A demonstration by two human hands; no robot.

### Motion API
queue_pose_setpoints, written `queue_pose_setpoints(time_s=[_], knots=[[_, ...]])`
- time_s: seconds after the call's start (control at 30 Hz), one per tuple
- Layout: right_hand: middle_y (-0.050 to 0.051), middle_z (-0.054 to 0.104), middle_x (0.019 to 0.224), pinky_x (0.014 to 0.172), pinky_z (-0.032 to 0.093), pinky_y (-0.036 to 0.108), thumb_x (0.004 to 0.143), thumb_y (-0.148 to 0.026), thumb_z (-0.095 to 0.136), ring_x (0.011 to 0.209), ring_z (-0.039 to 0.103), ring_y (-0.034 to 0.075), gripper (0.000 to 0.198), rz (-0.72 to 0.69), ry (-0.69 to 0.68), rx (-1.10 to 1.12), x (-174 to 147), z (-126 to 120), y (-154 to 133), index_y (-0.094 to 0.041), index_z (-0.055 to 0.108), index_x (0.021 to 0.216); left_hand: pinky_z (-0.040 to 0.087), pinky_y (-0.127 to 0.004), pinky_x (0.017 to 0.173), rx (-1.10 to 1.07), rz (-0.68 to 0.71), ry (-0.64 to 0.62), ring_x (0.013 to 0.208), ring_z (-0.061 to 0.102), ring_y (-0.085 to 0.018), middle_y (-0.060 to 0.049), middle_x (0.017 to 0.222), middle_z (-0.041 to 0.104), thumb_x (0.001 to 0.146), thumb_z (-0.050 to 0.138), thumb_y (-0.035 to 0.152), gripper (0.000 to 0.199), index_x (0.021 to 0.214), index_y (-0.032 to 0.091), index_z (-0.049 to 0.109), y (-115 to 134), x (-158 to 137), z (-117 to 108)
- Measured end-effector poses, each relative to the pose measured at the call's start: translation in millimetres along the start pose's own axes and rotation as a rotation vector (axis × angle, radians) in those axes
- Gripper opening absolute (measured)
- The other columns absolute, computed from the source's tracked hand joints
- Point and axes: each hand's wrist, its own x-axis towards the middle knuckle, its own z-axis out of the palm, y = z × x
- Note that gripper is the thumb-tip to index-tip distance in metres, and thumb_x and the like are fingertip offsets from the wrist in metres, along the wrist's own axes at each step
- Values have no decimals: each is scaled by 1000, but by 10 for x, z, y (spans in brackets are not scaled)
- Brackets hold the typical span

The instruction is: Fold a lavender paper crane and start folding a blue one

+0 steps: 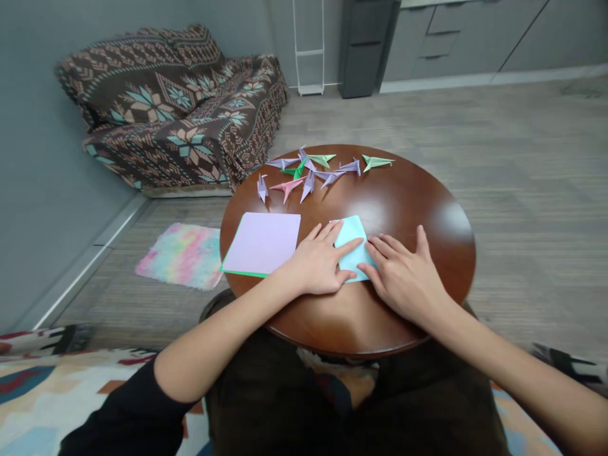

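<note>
Sits at a round table (413, 190) and presses a blue paper (350, 258) flat under both hands, just this side of the table's middle. Spreads the left hand (319, 261), palm down, across the paper's left part, with the index finger straight over it and the thumb by its near edge. Lays the right hand (403, 269) palm down too, touching the paper's right side with fingertips and thumb, and holding the little finger apart from the rest. Has both hands released, neither clenched nor grasping. Cannot tell how the folds run under the fingers.

Has a lilac sheet (263, 240) just left of the left hand, near the table's left rim, with a green sheet (244, 273) showing along its near edge. Has a loose group of cranes (308, 182) at the table's far side, toward the left, in lilac, pink, green and pale green, well apart from the hands. Faces a sofa (190, 114) with a patterned cover beyond the table to the left, a pastel rug (183, 254) on the floor (522, 190) nearer by, and a dark cabinet (365, 60) beside grey cupboards (456, 41) at the far side. Wears a black sleeve (135, 402) on the left arm.
</note>
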Motion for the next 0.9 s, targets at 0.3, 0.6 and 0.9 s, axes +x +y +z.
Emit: queue_pose_setpoints(time_s=[0.3, 0.6, 0.9], knots=[[23, 61, 152, 114, 33, 80, 112, -40, 34, 141, 57, 40, 52, 103, -70, 46, 41, 72, 32, -9, 62, 144, 21, -62, 130, -21, 5, -20, 163, 21, -42, -19, 176, 23, 97, 61, 54, 73, 163, 30, 41, 16, -7, -39], [25, 54, 159, 111, 35, 81, 112, -41, 32, 144, 52, 41, 54, 105, -83, 5, 95, 163, 91, -12, 58, 149, 20, -68, 128, -24, 40, -30, 162, 20, -47, -17, 177, 22, 99, 58, 51, 65, 161, 36, 45, -4, 3, -13], [19, 53, 162, 109, 38, 80, 113, -43, 30, 145, 52, 39, 51, 58, -176, 83, 189, 31, 173, -18, 63, 144, 20, -68, 128, -17, 10, -66, 162, 20, -48, -17, 177, 21, 98, 60, 49, 61, 157, 36, 50, 54, 27, -64]])
